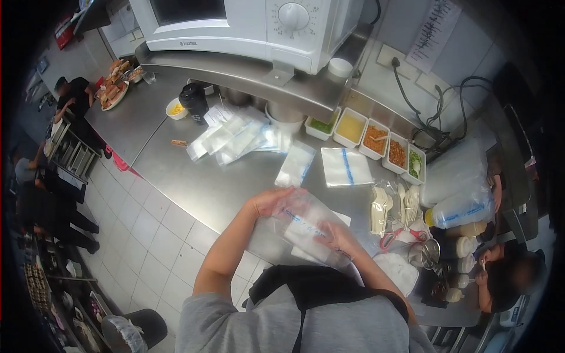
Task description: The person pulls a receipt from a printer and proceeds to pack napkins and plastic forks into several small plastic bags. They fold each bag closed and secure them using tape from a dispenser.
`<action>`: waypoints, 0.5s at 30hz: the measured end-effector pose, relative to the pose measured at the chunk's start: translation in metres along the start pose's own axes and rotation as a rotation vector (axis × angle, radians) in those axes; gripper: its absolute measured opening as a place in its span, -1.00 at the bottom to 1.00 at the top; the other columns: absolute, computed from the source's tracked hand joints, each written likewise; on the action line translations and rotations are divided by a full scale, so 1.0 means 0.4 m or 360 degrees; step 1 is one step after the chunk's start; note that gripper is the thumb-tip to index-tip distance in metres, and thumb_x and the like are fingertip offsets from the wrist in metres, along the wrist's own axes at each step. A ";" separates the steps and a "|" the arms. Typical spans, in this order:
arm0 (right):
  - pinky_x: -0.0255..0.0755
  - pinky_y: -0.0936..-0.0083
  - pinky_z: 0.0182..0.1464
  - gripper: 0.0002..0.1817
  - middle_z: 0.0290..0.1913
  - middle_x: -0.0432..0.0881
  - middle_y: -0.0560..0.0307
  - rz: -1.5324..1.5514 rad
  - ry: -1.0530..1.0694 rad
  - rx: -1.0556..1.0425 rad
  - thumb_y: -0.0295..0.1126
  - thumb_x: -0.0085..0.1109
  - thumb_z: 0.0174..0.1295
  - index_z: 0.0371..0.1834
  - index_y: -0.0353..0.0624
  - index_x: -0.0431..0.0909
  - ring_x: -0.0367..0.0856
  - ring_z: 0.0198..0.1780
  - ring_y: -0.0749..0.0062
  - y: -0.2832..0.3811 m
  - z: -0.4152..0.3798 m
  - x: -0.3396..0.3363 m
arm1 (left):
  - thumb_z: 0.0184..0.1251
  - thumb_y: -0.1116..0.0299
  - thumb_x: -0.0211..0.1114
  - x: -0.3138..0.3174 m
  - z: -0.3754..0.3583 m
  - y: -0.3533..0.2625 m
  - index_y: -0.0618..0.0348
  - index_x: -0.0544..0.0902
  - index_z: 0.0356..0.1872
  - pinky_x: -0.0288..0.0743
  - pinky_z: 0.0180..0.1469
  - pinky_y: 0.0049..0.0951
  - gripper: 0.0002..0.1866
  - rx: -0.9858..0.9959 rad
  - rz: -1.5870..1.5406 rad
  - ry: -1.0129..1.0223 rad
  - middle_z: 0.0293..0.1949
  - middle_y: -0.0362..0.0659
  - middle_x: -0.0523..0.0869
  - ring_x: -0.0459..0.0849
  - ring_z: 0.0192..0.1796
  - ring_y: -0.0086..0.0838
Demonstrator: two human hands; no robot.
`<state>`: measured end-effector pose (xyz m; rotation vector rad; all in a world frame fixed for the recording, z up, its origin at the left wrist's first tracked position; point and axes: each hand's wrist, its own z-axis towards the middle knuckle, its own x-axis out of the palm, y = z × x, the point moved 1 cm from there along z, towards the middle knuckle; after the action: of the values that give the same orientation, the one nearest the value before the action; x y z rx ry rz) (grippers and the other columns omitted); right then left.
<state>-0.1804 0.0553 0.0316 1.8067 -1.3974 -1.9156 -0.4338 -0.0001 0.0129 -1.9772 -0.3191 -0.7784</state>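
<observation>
A clear plastic bag (303, 226) with blue print is stretched between my hands in front of my body, above the table's front edge. My left hand (273, 202) is closed on its upper left end. On the bag's right part lies my right hand (336, 236), its fingers bent against the plastic; the film partly blurs the fingertips. White paper or packets show beneath the bag. Just beyond my hands are a flat packet (295, 164) and a stack of clear bags with a blue stripe (347, 167). More clear packets (238, 138) lie in a loose pile farther back.
A microwave (247, 29) stands on the shelf above. Food tubs (351, 127) line the back right. Wrapped wooden cutlery (381, 209), red-handled scissors (403, 236) and several bottles (467, 263) sit to the right. A black cup (193, 101) stands back left. Other people work at both sides.
</observation>
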 end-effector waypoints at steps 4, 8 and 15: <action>0.41 0.34 -0.04 -0.63 -0.15 0.61 -0.08 -0.0026 -0.0146 -0.0073 -0.26 0.26 0.11 -0.07 -0.21 0.48 0.59 -0.09 0.15 0.005 -0.007 0.002 | 0.43 -0.09 -0.11 -0.017 0.006 0.006 0.04 0.25 0.35 0.48 0.08 -0.23 -0.40 0.0032 0.0041 0.0020 0.20 0.00 0.48 0.48 0.21 -0.27; 0.40 0.41 -0.09 -0.70 -0.21 0.61 -0.02 0.0261 -0.0133 -0.0160 -0.44 0.15 0.09 -0.08 -0.21 0.48 0.58 -0.15 0.23 0.052 0.002 -0.024 | 0.44 -0.10 -0.14 -0.012 0.004 0.002 0.05 0.25 0.35 0.49 0.07 -0.26 -0.39 0.0006 0.0055 0.0051 0.20 0.00 0.48 0.49 0.21 -0.27; 0.35 0.47 -0.03 -0.46 -0.19 0.61 0.04 0.0252 0.0294 -0.0423 -0.77 -0.11 -0.20 -0.07 -0.18 0.55 0.55 -0.16 0.26 -0.016 0.068 0.030 | 0.44 -0.01 -0.06 -0.030 -0.035 -0.018 0.09 0.30 0.31 0.50 0.05 -0.27 -0.45 0.0099 -0.0018 0.0081 0.15 -0.06 0.53 0.55 0.11 -0.33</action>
<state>-0.2037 0.0645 0.0141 1.6475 -1.1296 -1.7133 -0.4522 -0.0070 0.0150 -1.8957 -0.3210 -0.8156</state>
